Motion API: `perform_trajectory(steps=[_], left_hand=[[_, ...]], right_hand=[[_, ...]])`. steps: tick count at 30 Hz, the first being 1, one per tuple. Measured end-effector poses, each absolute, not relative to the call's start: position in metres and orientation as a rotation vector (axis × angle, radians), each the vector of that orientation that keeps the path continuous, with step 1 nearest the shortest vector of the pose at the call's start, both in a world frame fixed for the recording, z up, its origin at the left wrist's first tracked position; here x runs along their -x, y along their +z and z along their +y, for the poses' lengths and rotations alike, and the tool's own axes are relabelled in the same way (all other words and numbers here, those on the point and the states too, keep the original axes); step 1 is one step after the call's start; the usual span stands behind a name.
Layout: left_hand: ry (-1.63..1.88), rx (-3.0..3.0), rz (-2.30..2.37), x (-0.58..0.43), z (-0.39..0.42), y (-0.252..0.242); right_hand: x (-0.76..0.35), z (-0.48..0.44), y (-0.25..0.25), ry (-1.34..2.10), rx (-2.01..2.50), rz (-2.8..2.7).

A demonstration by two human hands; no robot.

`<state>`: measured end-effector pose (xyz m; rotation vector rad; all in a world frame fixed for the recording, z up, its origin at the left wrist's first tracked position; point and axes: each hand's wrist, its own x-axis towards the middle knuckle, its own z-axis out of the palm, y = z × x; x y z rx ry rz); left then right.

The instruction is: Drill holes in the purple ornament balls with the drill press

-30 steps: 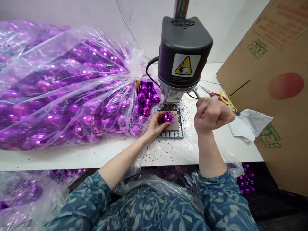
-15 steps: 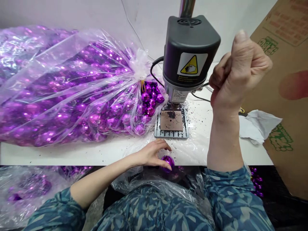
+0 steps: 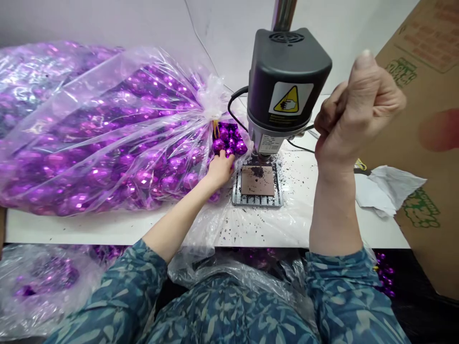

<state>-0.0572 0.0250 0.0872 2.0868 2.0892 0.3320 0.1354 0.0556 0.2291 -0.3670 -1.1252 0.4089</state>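
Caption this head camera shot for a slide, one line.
Left hand reaches toward purple baubles beside a drill press; right fist raised.

The right hand (image 3: 358, 112) is a tight fist, so what is inside it can't be seen. The left hand (image 3: 220, 171) covers some purple balls (image 3: 229, 142) (can't tell if it holds one). The words on the white tag (image 3: 268, 144) are too tiny to read.
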Motion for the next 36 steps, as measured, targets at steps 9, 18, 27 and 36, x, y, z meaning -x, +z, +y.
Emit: perform_trajectory(steps=[9,18,27,36], left_hand=[[1.177,-1.237,1.282,0.043,-0.021,0.07],[1.289,-1.273,1.128,0.034,-0.001,0.023],[1.262,-1.436,1.117,0.027,0.011,0.019],[1.279,-1.298,1.158,0.031,0.011,0.021]], right_hand=[[-0.135,0.054,0.228,0.405,0.404,-1.145],[-0.132,0.055,0.227,0.39,0.315,-1.13],[-0.131,0.053,0.227,0.352,0.378,-1.147],[-0.132,0.05,0.227,0.332,0.428,-1.151]])
